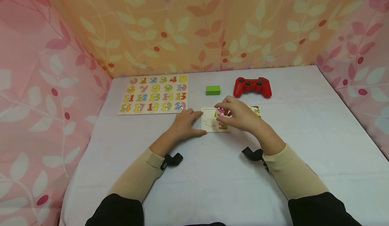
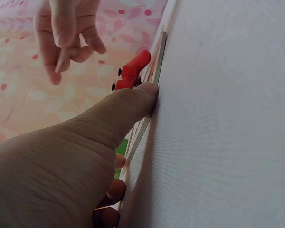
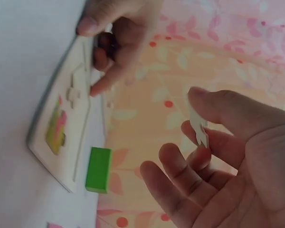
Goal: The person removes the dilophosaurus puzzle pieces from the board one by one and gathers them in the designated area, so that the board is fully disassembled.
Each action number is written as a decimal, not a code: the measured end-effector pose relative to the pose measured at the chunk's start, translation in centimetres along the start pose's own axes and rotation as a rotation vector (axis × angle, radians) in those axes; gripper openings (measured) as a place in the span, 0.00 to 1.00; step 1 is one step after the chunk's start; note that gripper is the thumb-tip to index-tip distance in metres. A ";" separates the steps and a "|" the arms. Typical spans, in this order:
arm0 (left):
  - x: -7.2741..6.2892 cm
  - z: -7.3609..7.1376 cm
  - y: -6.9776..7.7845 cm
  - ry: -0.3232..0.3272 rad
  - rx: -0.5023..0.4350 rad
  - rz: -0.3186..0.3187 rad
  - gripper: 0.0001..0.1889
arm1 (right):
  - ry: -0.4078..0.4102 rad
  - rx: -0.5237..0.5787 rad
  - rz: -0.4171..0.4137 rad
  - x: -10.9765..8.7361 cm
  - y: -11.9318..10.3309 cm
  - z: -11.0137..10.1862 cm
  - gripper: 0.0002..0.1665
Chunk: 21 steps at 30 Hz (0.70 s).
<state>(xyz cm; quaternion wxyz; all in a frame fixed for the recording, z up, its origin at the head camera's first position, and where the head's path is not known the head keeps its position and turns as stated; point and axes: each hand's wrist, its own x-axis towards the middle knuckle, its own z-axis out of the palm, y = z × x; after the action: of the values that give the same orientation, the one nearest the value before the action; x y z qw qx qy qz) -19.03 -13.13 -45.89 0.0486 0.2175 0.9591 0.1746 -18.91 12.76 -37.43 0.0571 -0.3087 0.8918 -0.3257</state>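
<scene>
A small jigsaw board [image 1: 206, 114] lies on the table, with some picture pieces set in it and part of its pale base bare. My left hand [image 1: 183, 124] holds the board at its left end, thumb at the near corner and a finger at the left edge. Above the board my right hand [image 1: 238, 114] pinches a thin jigsaw piece [image 3: 198, 124] between thumb and fingers. The piece is apart from the board, seen mostly edge-on in the right wrist view. A colourful picture piece or card [image 1: 256, 110] is partly hidden behind the right hand.
Beyond the left hand lies a number puzzle board [image 1: 153, 94]. A green block [image 1: 213, 90] and a red game controller [image 1: 252, 87] sit behind the jigsaw. White cloth [image 1: 212, 185] covers the table; patterned curtains [image 1: 194, 26] stand at the back and sides.
</scene>
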 end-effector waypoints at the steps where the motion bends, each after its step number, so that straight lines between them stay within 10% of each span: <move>1: 0.0 0.0 0.0 -0.001 0.002 0.000 0.47 | 0.002 0.008 -0.012 -0.1 -0.1 -0.3 0.26; 21: 0.0 0.1 0.0 -0.002 0.002 0.002 0.46 | 0.082 0.001 -0.050 -4.0 0.8 -5.6 0.28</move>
<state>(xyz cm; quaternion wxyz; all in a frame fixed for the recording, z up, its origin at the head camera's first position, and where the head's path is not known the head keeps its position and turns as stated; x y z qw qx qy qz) -18.99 -13.12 -45.98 0.0493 0.2186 0.9590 0.1736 -17.78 18.67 -33.92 0.0124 -0.3172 0.8852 -0.3400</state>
